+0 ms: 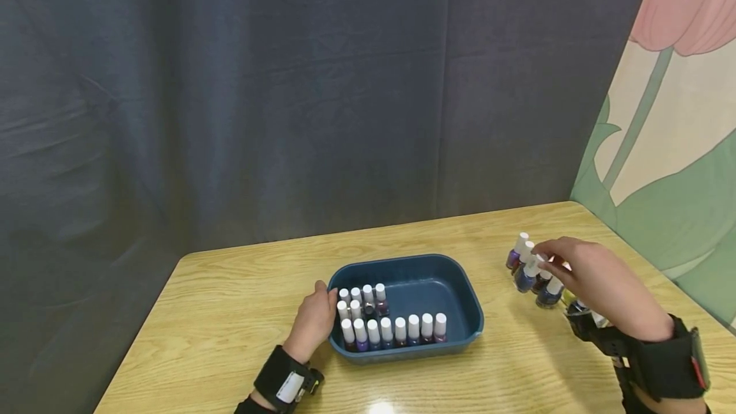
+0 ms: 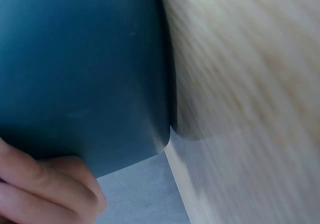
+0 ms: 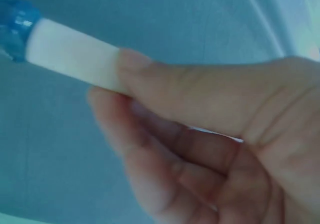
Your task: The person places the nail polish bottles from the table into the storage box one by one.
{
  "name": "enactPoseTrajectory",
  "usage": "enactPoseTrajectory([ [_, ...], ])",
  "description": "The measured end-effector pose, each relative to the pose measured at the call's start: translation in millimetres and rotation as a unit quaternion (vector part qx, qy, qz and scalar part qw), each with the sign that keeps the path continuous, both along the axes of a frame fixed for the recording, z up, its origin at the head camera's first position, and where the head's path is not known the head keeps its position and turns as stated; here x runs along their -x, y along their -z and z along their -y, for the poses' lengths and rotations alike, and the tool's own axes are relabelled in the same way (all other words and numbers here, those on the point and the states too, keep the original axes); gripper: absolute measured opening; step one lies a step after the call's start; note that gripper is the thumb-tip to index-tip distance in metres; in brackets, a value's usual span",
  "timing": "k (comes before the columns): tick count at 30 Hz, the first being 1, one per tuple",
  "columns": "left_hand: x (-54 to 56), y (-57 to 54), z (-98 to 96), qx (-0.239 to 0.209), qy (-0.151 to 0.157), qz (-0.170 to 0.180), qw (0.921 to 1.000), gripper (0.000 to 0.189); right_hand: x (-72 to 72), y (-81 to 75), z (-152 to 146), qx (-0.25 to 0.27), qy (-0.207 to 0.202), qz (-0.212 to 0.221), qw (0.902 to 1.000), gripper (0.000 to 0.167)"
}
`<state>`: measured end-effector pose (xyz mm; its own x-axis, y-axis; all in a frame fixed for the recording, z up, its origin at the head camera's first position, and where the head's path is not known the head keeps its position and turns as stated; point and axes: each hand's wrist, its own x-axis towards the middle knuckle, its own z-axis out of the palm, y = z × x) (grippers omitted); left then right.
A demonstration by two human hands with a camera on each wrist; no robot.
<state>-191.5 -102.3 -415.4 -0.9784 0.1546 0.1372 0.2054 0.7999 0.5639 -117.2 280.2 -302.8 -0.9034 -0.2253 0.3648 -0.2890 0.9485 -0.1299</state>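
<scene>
My right hand (image 1: 598,280) pinches a nail polish bottle (image 1: 526,278) by its white cap, between thumb and fingertips. In the right wrist view, the blue glass of this nail polish bottle (image 3: 17,28) points away from the hand. Around it on the table's right side stand other bottles, such as a purple one (image 1: 513,258) and a dark one (image 1: 549,296); some are partly hidden by the hand. My left hand (image 1: 313,321) grips the left end of a dark blue plastic bin (image 1: 425,270). Its fingers (image 2: 55,184) lie against the bin's outer wall in the left wrist view.
Inside the bin, white-capped bottles (image 1: 400,332) stand upright in a row along the near wall, with several more (image 1: 368,299) in the left part. The wooden table (image 1: 230,312) ends at a dark curtain (image 1: 322,114) behind and a flower-patterned wall (image 1: 678,209) at right.
</scene>
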Motion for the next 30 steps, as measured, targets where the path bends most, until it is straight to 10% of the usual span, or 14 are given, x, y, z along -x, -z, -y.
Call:
enactPoseTrajectory([
  [5,-0.5,-1.1,0.0,0.001,-0.002,0.005,1.0,0.02,-3.9,-1.3,21,0.016,-0.03,-0.1,0.9944,0.03],
  [14,1.2,0.7,-0.1,0.006,-0.004,0.001,1.0,0.02,-2.8,6.5,62,0.045,-0.1,-0.122,0.9865,0.034],
  [30,1.6,-0.7,-0.5,0.013,-0.01,0.011,0.9998,0.02,3.7,32.4,87,-0.032,-0.162,0.042,0.9854,0.02],
])
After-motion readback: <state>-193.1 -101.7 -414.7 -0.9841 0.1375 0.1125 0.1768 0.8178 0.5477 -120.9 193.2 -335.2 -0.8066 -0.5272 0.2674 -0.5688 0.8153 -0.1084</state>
